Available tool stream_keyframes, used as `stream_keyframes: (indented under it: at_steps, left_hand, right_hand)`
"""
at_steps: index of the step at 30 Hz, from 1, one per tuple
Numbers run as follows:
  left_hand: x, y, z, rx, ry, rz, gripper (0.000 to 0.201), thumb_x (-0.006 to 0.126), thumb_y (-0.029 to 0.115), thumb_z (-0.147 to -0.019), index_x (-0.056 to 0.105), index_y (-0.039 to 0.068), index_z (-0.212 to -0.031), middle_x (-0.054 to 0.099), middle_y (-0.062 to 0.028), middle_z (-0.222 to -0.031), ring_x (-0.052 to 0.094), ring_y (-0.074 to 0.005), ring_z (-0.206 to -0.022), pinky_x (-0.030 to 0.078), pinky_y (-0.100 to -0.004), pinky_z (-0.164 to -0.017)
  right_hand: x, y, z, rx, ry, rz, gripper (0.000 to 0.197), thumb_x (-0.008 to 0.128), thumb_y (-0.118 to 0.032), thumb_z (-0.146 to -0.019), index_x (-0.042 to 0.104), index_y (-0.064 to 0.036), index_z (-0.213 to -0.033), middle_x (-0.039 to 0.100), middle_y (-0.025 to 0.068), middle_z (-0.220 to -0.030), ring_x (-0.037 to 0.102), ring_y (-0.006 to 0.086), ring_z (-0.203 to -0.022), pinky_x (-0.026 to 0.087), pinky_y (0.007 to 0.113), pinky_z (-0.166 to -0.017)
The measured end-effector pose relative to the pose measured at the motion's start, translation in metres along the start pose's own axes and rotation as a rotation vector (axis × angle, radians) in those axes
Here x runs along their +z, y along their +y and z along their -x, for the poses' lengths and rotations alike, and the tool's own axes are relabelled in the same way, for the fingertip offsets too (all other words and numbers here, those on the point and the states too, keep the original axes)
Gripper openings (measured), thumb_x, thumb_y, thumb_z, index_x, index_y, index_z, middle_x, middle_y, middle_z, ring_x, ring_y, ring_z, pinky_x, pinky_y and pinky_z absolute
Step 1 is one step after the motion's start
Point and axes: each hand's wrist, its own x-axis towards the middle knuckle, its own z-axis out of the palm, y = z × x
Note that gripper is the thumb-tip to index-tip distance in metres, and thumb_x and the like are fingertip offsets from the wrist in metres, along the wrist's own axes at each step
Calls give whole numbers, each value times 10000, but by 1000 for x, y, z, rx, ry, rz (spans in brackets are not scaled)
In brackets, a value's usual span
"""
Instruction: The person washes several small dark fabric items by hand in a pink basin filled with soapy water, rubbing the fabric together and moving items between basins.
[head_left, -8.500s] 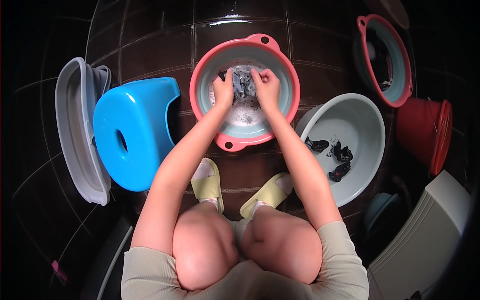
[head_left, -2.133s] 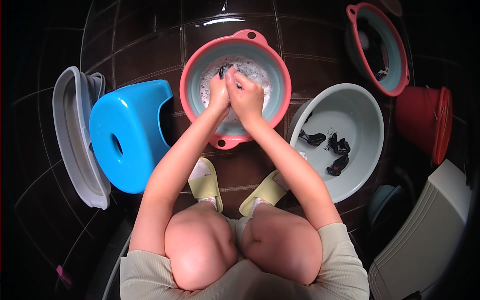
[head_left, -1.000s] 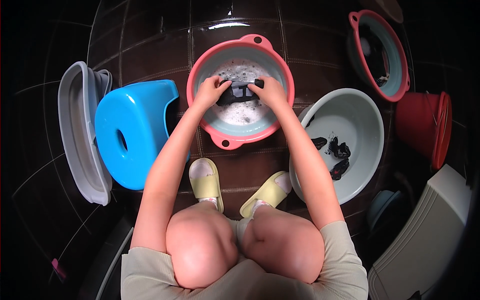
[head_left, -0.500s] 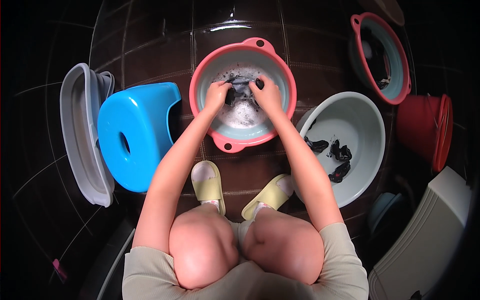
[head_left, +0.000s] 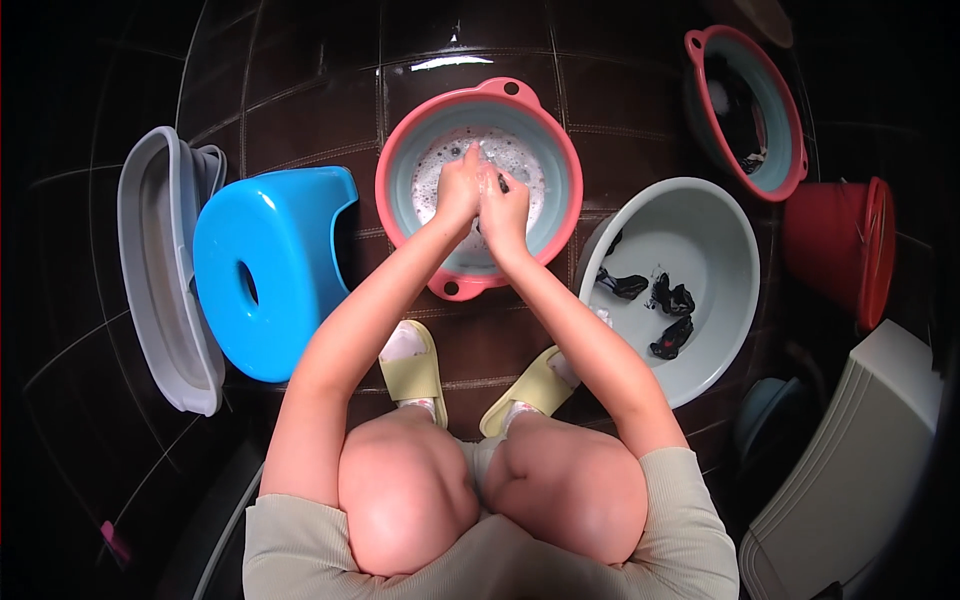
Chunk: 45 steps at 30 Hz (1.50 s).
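My two hands meet over the pink-rimmed basin (head_left: 570, 190), whose grey-blue inside holds white, foamy water. My left hand (head_left: 461, 188) is pressed against my right, closed, its fingertips toward the far side. My right hand (head_left: 505, 208) curls round a wet black sock (head_left: 503, 184). Only small dark bits of the sock show between the hands; the rest is hidden. To the right stands a larger pale grey basin (head_left: 728, 260). Several crumpled black pieces like socks (head_left: 672, 338) lie in it, with something white (head_left: 604, 315) by its near left wall.
A blue stool (head_left: 225, 270) stands left of the basin, beside a folded grey tub (head_left: 150, 270). At right are another pink-rimmed basin (head_left: 797, 130) with dark things inside, a red bucket (head_left: 830, 240) and a beige box-like object (head_left: 850, 440). Yellow slippers (head_left: 412, 380) rest on dark tiles.
My hands have come together, and the sock stretched between them is now bunched and mostly covered. The whole view has shifted slightly, so the right-hand basins sit further left.
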Motion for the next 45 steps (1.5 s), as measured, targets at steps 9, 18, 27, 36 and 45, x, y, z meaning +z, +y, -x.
stream_keyframes:
  at_steps: [9,18,27,36,45]
  left_hand:
    - [-16,-16,-4,160,-35,-578,560,382,392,-888,560,-72,-630,559,-195,-556,581,-324,-599,431,-395,-597]
    - [-18,-38,12,835,-85,-1310,636,532,193,-708,302,-16,-1263,337,-213,-1278,343,-350,-1178,288,-438,-981]
    - [-20,-77,-4,880,-163,-1607,584,537,132,-690,361,31,-1238,351,-138,-1298,345,-295,-1191,305,-439,-942]
    - [-40,-36,-12,764,-173,-1080,342,554,32,-600,485,40,-935,540,-146,-926,495,-304,-929,379,-423,-818]
    - [-25,-8,4,74,-547,-174,350,497,206,-746,454,59,-1061,521,-38,-745,466,-114,-589,381,-220,-536]
  right_hand:
    - [-38,11,-49,-83,-99,545,383,484,-394,-818,601,-30,-839,610,173,-772,579,332,-731,438,413,-696]
    - [-49,44,-25,-700,-283,1127,638,576,-157,-701,330,15,-1264,368,169,-1275,295,317,-1227,217,426,-1028]
    - [-49,79,-30,-702,-359,1283,490,580,-221,-692,464,4,-1112,452,139,-1137,370,286,-1138,328,388,-929]
    - [-64,14,-33,-578,-225,868,291,699,-207,-577,604,-27,-785,535,102,-820,546,240,-808,452,329,-691]
    - [-59,-12,-50,219,-530,-192,232,719,-146,-658,508,-96,-740,557,-9,-737,543,79,-676,417,200,-573]
